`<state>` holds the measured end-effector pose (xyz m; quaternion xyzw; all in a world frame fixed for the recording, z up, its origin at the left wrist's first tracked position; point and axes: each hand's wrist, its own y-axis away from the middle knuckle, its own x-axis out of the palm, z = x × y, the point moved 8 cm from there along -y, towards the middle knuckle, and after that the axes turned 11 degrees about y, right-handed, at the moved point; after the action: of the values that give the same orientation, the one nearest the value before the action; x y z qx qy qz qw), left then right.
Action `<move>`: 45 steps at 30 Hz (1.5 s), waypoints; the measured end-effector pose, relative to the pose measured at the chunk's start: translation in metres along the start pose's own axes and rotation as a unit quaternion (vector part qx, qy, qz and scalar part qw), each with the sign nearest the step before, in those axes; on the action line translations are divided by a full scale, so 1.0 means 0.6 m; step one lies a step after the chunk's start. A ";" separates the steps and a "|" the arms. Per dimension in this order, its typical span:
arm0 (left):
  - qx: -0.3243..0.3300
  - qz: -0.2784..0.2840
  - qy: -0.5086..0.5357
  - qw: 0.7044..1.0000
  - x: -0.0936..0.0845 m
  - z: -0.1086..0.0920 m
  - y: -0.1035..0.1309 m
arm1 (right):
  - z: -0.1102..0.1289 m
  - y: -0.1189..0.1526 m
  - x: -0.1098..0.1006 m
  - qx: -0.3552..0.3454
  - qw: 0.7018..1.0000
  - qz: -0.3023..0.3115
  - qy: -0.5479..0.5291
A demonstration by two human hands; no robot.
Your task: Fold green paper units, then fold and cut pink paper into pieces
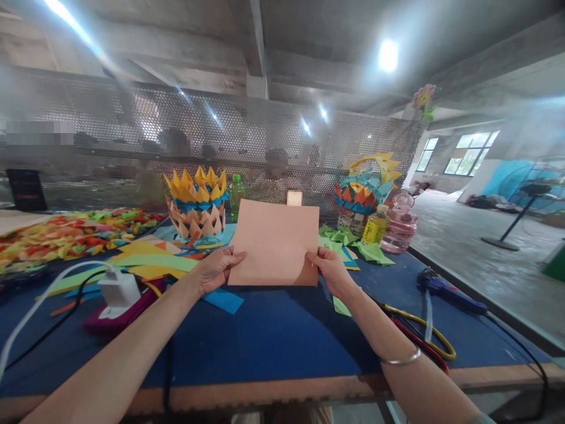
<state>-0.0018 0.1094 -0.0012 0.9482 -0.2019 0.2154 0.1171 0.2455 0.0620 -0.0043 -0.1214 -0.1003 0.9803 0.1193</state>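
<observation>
A plain peach-coloured paper sheet (276, 244) is held up over the blue table (265, 335), its face toward me. My left hand (220, 266) pinches its left edge, with the thumb on the front. At the right edge, my right hand (330, 268) grips the sheet in the same way. Both sets of fingertips are partly hidden behind the paper. Coloured paper strips (163, 259) lie near my left hand, and green paper pieces (373, 253) lie beyond my right hand.
Folded-paper baskets stand at the back left (198, 206) and back right (362, 188), beside bottles. A glue gun (454, 292) and scissors (441, 341) lie right. A white charger (118, 291) sits on a purple power strip at left, with cables. Small folded pieces (79, 232) are heaped far left.
</observation>
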 end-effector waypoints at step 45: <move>0.251 -0.059 -0.062 0.964 0.001 -0.082 0.026 | 0.045 0.002 -0.047 -0.110 0.986 -0.123 0.007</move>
<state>-0.0258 0.1102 0.0443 0.9690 -0.0916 0.1926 -0.1245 0.2646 0.0492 0.0271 -0.1270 -0.2212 0.9403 0.2254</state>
